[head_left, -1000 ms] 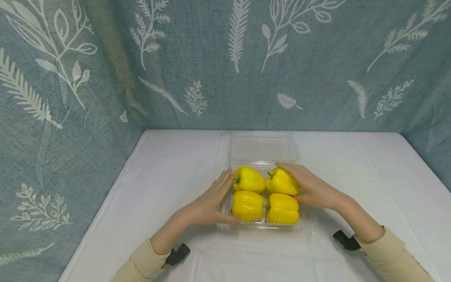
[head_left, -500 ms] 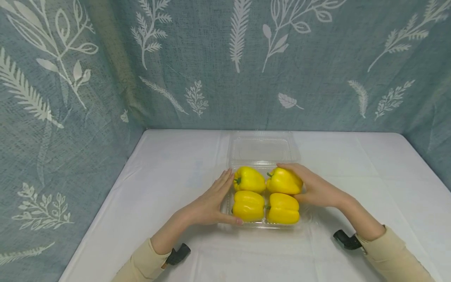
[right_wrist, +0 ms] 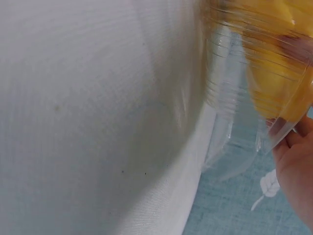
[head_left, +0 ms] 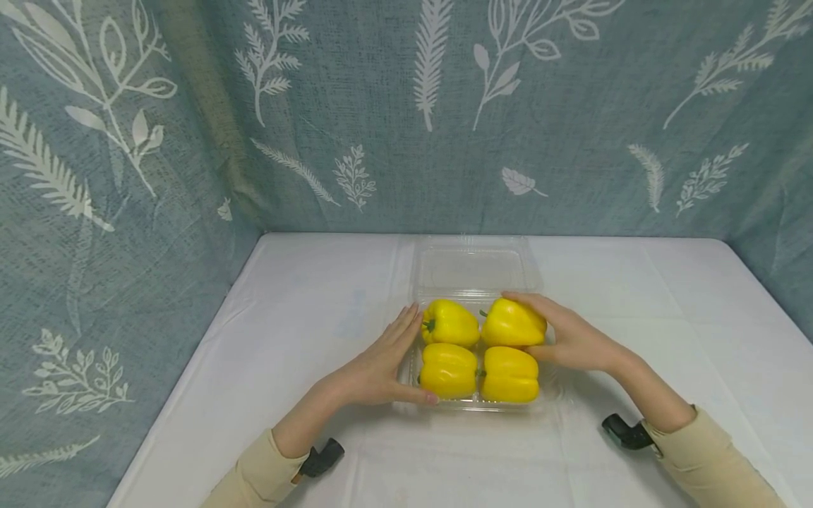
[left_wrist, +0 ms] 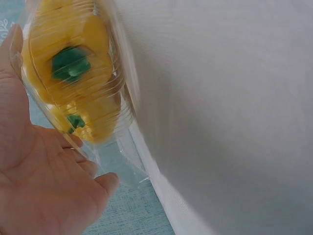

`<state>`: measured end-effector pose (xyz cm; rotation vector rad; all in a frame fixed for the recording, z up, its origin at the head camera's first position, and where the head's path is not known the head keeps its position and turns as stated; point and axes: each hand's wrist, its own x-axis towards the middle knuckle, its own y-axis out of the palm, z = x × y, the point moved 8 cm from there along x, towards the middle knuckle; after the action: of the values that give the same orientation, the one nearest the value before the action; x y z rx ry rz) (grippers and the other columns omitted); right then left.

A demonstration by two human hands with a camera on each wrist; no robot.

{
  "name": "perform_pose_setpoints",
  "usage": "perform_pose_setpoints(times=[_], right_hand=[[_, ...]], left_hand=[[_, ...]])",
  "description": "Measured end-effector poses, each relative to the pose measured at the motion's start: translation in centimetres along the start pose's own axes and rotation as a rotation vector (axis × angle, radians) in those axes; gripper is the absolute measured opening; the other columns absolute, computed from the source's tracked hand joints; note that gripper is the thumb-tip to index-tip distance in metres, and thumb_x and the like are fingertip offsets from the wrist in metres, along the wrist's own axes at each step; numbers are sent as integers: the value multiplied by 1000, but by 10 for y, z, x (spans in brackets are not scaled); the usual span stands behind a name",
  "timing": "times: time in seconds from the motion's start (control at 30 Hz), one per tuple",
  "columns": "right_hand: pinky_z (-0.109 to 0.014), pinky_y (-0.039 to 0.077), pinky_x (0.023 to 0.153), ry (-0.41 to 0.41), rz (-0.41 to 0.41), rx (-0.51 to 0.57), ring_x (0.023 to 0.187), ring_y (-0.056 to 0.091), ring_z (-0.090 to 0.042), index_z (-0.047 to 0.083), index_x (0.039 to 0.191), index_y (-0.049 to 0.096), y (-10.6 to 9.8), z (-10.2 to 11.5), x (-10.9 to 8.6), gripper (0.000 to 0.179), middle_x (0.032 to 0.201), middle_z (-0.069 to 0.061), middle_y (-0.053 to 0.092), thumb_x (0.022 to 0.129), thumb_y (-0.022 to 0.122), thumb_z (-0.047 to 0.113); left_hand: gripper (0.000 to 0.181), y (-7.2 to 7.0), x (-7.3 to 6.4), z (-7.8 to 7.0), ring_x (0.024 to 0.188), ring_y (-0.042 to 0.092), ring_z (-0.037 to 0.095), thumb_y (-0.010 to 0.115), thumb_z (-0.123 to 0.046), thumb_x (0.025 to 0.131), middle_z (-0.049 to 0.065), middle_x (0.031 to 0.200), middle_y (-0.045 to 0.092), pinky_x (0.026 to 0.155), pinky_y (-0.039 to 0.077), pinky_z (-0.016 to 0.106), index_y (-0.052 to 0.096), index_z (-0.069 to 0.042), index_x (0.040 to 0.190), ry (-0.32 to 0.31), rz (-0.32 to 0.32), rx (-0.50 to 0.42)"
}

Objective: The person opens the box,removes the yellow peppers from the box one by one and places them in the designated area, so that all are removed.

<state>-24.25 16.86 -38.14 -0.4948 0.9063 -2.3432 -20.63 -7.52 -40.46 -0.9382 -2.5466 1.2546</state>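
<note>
In the head view, several yellow bell peppers lie in two rows in a clear plastic clamshell box (head_left: 483, 407), whose lid (head_left: 470, 267) is folded back on the far side. My right hand (head_left: 574, 337) grips the back right bell pepper (head_left: 513, 323), fingers over its far side and thumb on its near side. Just in front lies another bell pepper (head_left: 510, 375). My left hand (head_left: 375, 365) rests along the box's left wall with straight fingers, thumb at the near corner. Through that wall, the left wrist view shows green stems on the left-hand bell peppers (left_wrist: 41, 39).
A white cloth (head_left: 317, 296) covers the table under the box. Blue-green curtains (head_left: 394, 169) with white leaf patterns stand behind and at both sides. Black wrist cameras (head_left: 322, 457) are strapped at both sleeves.
My right hand has shifted slightly right and away from me, and the back right bell pepper has turned and moved a little with it. The left hand stays in place.
</note>
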Motion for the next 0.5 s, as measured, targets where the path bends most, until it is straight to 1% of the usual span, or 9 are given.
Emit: perform_pose_setpoints(times=[0.13,0.27,0.4,0.5], right_hand=[[-58,27,112,0,-5,16,140,32,-31,16,151,34,0,0,-1,81,154,-5,35,82,75,1],[-59,26,111,-3,-12,28,140,32,-31,14,151,35,0,0,-1,79,154,-5,35,83,73,1],[-59,27,111,-8,-19,31,140,33,-30,13,151,35,0,1,-2,78,153,-5,36,84,73,1],[-59,27,111,-1,-28,36,139,34,-31,15,151,34,0,1,-3,78,153,-6,37,85,73,3]], left_hand=[[128,0,0,0,146,-14,14,76,-62,73,2,162,-16,118,5,44,-4,-10,156,6,-1,3],[128,0,0,-1,146,-15,13,77,-62,72,2,162,-16,118,4,42,-5,-12,156,1,2,7],[127,-1,-1,-2,147,-13,16,78,-61,72,3,162,-15,118,5,45,-4,-11,157,2,-5,5],[127,-2,-1,-3,147,-12,17,78,-60,72,4,162,-15,118,5,46,-3,-10,157,7,-10,3]])
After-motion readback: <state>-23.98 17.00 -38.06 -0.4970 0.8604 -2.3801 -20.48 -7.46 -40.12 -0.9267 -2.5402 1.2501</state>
